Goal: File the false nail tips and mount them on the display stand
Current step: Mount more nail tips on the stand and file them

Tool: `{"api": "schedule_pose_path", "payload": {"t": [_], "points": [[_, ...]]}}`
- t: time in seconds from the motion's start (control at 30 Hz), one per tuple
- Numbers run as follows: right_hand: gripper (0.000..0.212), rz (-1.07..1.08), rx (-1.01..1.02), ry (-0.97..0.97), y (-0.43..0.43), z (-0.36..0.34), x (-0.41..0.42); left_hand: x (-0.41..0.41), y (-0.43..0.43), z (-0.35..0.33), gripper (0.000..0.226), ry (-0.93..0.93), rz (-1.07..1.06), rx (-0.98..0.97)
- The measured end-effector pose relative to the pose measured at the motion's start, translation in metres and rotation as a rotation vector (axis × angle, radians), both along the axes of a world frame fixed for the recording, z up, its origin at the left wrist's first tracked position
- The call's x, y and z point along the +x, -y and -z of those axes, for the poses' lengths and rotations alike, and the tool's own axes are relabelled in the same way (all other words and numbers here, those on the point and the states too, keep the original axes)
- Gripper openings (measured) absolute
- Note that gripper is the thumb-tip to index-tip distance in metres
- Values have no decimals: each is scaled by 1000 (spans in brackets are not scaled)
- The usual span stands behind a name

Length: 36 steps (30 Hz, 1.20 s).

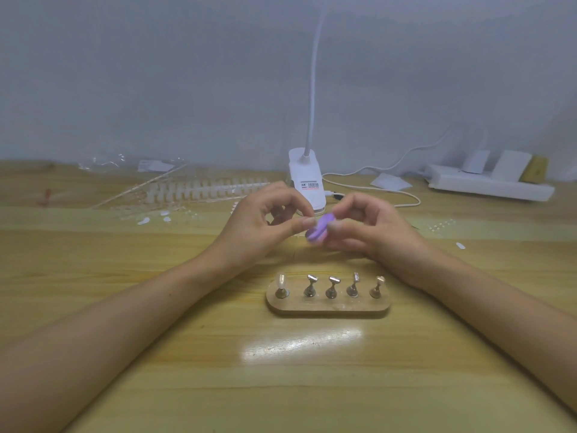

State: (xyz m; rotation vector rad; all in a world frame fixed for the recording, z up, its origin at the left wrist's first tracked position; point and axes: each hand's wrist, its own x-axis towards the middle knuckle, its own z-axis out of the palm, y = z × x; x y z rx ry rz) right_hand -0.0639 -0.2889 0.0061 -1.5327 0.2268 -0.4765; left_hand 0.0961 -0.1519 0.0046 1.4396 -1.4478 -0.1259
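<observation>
My right hand (371, 228) grips a small purple nail file (318, 230) above the wooden table. My left hand (265, 223) faces it, thumb and forefinger pinched together against the file's upper edge; whatever they pinch is too small to see. In front of the hands stands the wooden display stand (327, 306) with several metal pegs. A clear nail tip (281, 280) is mounted on the leftmost peg; the other pegs are bare.
Strips of clear nail tips (206, 186) and loose tips (143, 220) lie at the back left. A white clip lamp (307, 179) stands behind the hands with its cable trailing right. A white power strip (490, 184) lies at the back right.
</observation>
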Motion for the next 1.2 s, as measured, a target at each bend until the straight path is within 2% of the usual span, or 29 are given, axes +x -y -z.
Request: {"api": "schedule_pose_path", "payload": {"t": [0.07, 0.17, 0.3, 0.4, 0.5, 0.67, 0.83, 0.97, 1.07, 1.2], "points": [[17, 57, 54, 36, 2, -1, -1, 0, 0, 0, 3, -2, 8, 4], [15, -79, -33, -30, 0, -1, -1, 1, 0, 0, 4, -3, 5, 3], [17, 52, 48, 10, 2, -2, -1, 1, 0, 0, 4, 3, 5, 6], [17, -52, -28, -48, 0, -1, -1, 1, 0, 0, 4, 11, -3, 4], [18, 61, 27, -3, 2, -2, 0, 1, 0, 0, 5, 6, -8, 2], [12, -9, 12, -41, 4, -5, -2, -2, -1, -1, 4, 24, 25, 0], [18, -80, -43, -73, 0, -7, -3, -2, 0, 0, 7, 26, 11, -9], [17, 54, 30, -21, 0, -6, -2, -1, 0, 0, 5, 17, 17, -15], [17, -43, -44, -87, -2, -6, -2, -1, 0, 1, 7, 31, 6, -4], [18, 48, 21, -33, 0, -6, -1, 0, 1, 1, 7, 27, 14, -14]]}}
